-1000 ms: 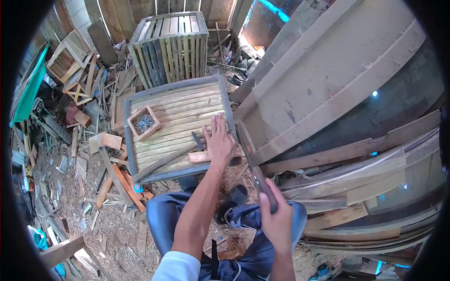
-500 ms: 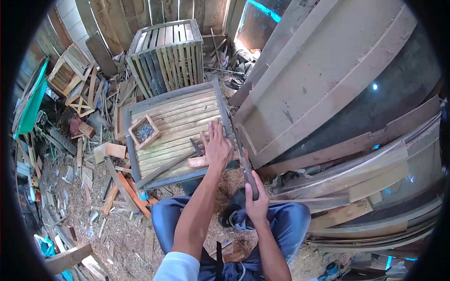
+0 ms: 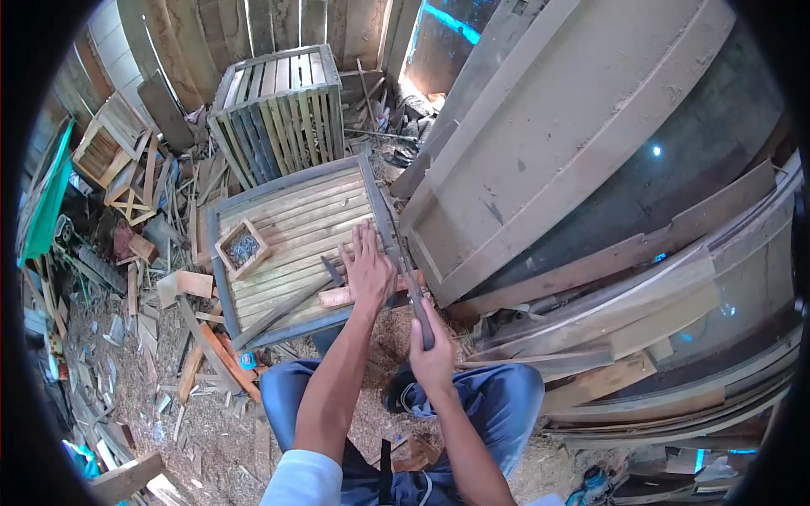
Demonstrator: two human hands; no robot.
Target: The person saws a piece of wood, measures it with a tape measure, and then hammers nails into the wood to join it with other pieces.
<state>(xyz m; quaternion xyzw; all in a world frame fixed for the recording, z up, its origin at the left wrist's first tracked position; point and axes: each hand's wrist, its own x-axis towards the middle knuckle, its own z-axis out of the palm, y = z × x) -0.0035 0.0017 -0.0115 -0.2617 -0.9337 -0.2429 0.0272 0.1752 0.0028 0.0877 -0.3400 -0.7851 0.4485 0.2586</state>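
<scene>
While the person sits with blue-trousered knees over the sawdust floor, the right hand (image 3: 432,358) is closed around the dark handle of a long-bladed knife (image 3: 407,282), which has come down from its raised position of a second ago; the blade now runs up along the right edge of the slatted wooden bench (image 3: 287,219), its tip near the fingers of the other hand. The left hand (image 3: 367,271) remains pressed flat, fingers spread open, on a short reddish block of wood (image 3: 336,297) at the near right corner of the bench. That lowering suggests a cutting stroke onto the block is landing or lining up. Just left of the block lies a hammer with a long wooden handle (image 3: 283,309). Toward the left edge sits a small square wooden box of nails (image 3: 242,249). Beyond the far edge stands a tall slatted wooden crate (image 3: 278,105).
</scene>
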